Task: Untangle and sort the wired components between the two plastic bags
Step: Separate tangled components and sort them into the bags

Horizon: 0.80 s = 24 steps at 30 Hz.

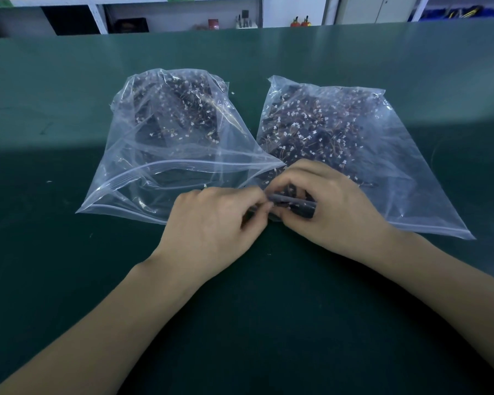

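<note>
Two clear zip bags lie side by side on the green table (69,280). The left bag (131,178) has its mouth gaping toward me and holds dark wired components with small white connectors. The right bag (428,166) is fuller with the same tangled parts. Between the bags' near corners, my right hand (334,206) grips a small bunch of dark wired components (297,205). My left hand (214,223) pinches the left end of that bunch with thumb and fingertips. The parts inside my fingers are mostly hidden.
White shelving with small items stands beyond the table's far edge (240,27). A few tiny white specks lie on the mat, one near the left bag's top (232,92).
</note>
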Each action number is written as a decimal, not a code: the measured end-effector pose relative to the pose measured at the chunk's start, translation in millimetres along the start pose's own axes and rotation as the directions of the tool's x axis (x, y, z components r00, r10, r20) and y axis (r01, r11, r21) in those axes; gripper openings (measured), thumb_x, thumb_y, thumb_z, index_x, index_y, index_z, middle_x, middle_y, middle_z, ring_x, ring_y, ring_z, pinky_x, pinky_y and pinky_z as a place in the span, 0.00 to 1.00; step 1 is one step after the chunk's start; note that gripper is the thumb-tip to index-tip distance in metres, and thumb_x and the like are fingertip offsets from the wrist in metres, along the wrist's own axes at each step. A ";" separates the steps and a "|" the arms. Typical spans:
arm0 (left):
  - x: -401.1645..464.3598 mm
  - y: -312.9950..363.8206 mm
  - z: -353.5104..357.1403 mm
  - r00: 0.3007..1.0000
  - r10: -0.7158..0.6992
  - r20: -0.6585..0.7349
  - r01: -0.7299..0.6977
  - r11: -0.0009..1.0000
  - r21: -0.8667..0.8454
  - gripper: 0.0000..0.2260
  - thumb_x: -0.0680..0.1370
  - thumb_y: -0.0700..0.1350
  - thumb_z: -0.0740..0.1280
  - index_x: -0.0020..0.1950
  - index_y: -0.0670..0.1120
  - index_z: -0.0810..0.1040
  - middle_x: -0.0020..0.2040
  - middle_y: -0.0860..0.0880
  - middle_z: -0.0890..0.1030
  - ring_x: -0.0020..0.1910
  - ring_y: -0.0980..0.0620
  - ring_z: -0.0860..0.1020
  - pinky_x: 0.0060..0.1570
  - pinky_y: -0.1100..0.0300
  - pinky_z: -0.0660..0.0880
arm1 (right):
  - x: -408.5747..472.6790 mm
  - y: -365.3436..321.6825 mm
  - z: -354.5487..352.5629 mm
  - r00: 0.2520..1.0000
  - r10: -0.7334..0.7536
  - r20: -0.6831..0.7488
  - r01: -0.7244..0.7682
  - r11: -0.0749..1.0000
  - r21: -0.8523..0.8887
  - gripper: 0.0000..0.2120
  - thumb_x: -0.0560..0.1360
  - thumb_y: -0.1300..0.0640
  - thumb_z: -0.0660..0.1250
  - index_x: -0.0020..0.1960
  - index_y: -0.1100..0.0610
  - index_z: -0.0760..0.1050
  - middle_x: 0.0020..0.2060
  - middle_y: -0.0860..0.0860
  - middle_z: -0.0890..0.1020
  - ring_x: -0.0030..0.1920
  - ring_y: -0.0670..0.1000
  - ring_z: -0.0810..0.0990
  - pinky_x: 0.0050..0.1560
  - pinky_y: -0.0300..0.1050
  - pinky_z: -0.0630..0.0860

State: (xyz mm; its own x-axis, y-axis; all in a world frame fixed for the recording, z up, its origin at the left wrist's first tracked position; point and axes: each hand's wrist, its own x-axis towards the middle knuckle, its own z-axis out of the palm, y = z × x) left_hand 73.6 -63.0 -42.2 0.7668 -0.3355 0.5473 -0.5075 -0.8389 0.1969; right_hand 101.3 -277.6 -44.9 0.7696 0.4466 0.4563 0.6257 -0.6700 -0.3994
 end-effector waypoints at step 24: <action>3.4 -57.1 -15.3 0.887 -0.432 0.161 0.401 0.895 0.195 0.11 0.81 0.63 0.67 0.48 0.57 0.75 0.38 0.60 0.75 0.40 0.49 0.76 0.40 0.53 0.67 | -1.5 -6.9 -2.7 0.997 -0.081 -0.009 0.082 0.996 0.039 0.11 0.75 0.58 0.74 0.58 0.52 0.83 0.53 0.45 0.81 0.46 0.39 0.74 0.54 0.50 0.76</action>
State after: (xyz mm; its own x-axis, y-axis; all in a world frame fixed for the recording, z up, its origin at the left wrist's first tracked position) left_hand 99.2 -9.7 -39.1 0.9629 -0.0037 0.2697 -0.0700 -0.9690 0.2368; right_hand 95.5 -275.2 -40.7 0.7151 0.4943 0.4943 0.6908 -0.6081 -0.3912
